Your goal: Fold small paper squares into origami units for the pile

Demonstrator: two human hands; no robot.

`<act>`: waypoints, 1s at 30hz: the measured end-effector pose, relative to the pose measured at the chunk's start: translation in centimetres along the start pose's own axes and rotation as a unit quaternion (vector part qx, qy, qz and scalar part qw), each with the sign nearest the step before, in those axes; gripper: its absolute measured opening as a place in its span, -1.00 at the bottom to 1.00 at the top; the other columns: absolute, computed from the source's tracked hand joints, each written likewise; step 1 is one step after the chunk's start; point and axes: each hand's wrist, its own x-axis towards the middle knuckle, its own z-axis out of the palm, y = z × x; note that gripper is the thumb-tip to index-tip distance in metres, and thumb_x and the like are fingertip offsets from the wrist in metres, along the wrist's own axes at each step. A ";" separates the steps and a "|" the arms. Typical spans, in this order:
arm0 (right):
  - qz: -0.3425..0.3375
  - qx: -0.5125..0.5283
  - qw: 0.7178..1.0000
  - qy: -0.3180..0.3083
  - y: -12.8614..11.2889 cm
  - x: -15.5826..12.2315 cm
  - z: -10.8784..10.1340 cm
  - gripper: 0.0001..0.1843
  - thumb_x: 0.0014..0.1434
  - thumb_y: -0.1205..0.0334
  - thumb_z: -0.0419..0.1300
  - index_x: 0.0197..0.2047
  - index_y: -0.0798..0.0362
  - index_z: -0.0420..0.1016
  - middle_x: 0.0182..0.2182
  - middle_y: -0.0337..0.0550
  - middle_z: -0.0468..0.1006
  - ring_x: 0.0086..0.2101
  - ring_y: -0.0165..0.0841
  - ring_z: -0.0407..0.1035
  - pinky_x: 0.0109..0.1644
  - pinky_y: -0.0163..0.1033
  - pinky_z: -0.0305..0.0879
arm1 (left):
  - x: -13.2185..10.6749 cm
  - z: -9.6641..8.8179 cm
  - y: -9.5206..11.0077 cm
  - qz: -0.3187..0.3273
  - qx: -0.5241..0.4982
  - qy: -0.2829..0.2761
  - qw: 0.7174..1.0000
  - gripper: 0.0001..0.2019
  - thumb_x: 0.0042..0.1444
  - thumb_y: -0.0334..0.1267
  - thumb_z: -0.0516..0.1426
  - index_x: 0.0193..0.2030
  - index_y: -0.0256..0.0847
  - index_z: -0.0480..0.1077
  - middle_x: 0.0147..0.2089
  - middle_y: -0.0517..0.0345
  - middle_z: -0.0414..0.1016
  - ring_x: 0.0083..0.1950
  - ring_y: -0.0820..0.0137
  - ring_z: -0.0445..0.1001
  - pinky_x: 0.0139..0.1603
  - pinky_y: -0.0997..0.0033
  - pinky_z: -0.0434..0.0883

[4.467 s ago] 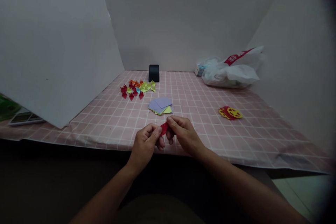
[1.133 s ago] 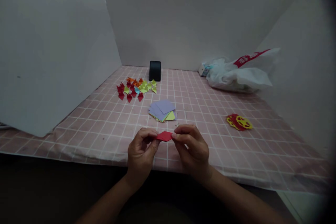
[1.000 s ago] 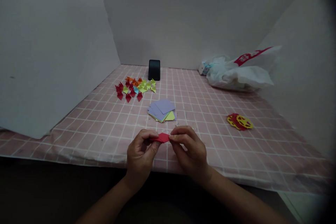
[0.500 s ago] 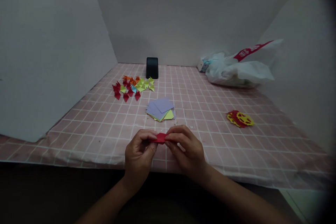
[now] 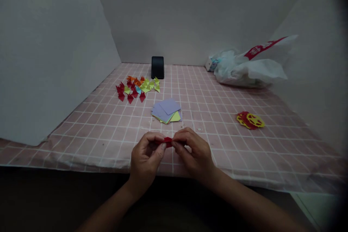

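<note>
Between my hands is a small piece of folded red paper (image 5: 168,142), held just above the front part of the table. My left hand (image 5: 146,157) pinches its left end between thumb and fingers. The right end is in the closed fingertips of my right hand (image 5: 195,154). Fingers cover much of the paper, so its full shape is hidden. Just beyond the hands lies a loose stack of square paper sheets (image 5: 166,110), mostly lilac with yellow and green edges showing.
Several small folded paper figures (image 5: 135,88) in red, orange, yellow and blue lie at the back left. Behind them a black phone (image 5: 157,67) leans upright. At right are red and yellow cut-out discs (image 5: 250,120) and a white plastic bag (image 5: 244,70) beside a small box (image 5: 210,64).
The left thumb has shifted up onto the red paper's front, and less of the paper shows. Both hands stay in nearly the same place; the view has tilted slightly.
</note>
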 end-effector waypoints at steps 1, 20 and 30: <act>0.013 0.005 1.000 -0.004 0.1 0.0 0.0 -0.88 0.29 0.41 0.16 -0.19 0.00 0.45 -0.37 -0.19 0.50 -0.34 -0.35 0.41 -0.27 -0.25 0.36 | 0.1 0.1 0.0 -0.011 -0.004 0.004 1.000 -0.90 0.15 -0.42 0.21 -0.22 -0.17 0.48 -0.23 0.16 0.55 -0.18 0.43 0.57 -0.11 0.46 0.55; 0.299 0.135 0.941 -0.086 0.7 0.8 -0.7 -0.70 0.28 0.17 0.14 -0.49 0.04 0.32 -0.65 -0.34 0.33 -0.62 -0.48 0.19 -0.51 -0.35 0.09 | 1.9 -0.5 0.0 -0.218 -0.060 -0.069 0.972 -0.72 0.05 -0.21 0.34 -0.13 -0.27 0.49 -0.45 0.26 0.53 -0.44 0.52 0.53 -0.33 0.57 0.44; 0.300 0.164 0.937 -0.070 0.8 1.0 -0.8 -0.68 0.27 0.10 0.11 -0.49 0.02 0.29 -0.66 -0.35 0.31 -0.63 -0.46 0.18 -0.51 -0.32 0.10 | 2.8 -1.0 0.2 -0.256 -0.035 -0.139 0.956 -0.74 0.08 -0.11 0.29 -0.40 -0.27 0.42 -0.48 0.21 0.55 -0.52 0.51 0.48 -0.41 0.52 0.40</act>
